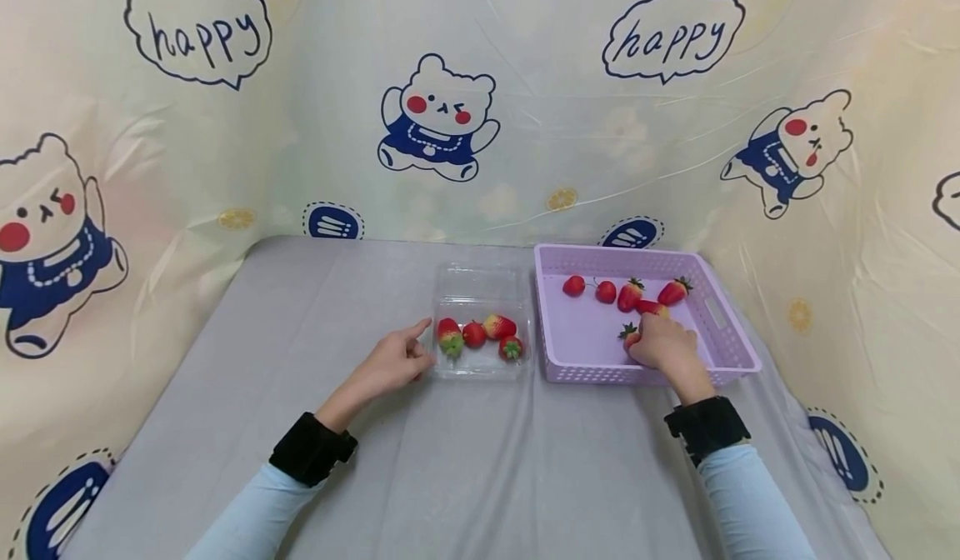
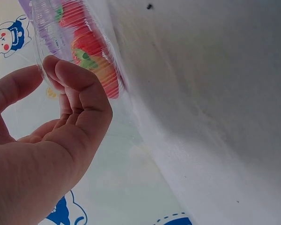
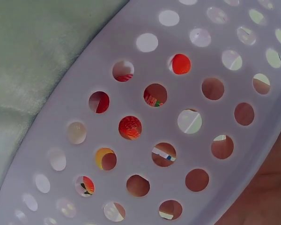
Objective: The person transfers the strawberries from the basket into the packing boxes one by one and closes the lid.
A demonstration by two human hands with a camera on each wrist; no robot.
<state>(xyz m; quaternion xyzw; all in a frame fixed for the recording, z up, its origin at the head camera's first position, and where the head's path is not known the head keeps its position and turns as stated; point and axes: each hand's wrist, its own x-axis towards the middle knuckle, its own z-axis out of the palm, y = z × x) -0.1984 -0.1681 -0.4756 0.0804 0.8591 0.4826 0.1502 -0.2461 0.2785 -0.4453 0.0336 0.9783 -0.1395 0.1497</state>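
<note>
My left hand (image 1: 392, 358) is at the left edge of an open clear plastic box (image 1: 480, 368). In the left wrist view, thumb and fingertips pinch its thin rim (image 2: 39, 51). Inside lie strawberries (image 1: 499, 327) and a round red fruit (image 1: 474, 334). My right hand (image 1: 667, 345) reaches into a lilac basket (image 1: 558, 335), its fingers round a strawberry (image 1: 628, 335) whose green leaves show; the rest is covered. Behind are other strawberries (image 1: 675, 292) and two round red fruits (image 1: 573, 285). In the right wrist view, the perforated basket wall (image 3: 145, 70) hides most of that hand.
A grey cloth (image 1: 450, 468) covers the table. The basket stands to the right of the box, a narrow gap between them. Its raised wall runs in front of my right wrist. Behind the table hangs a printed curtain (image 1: 525, 127).
</note>
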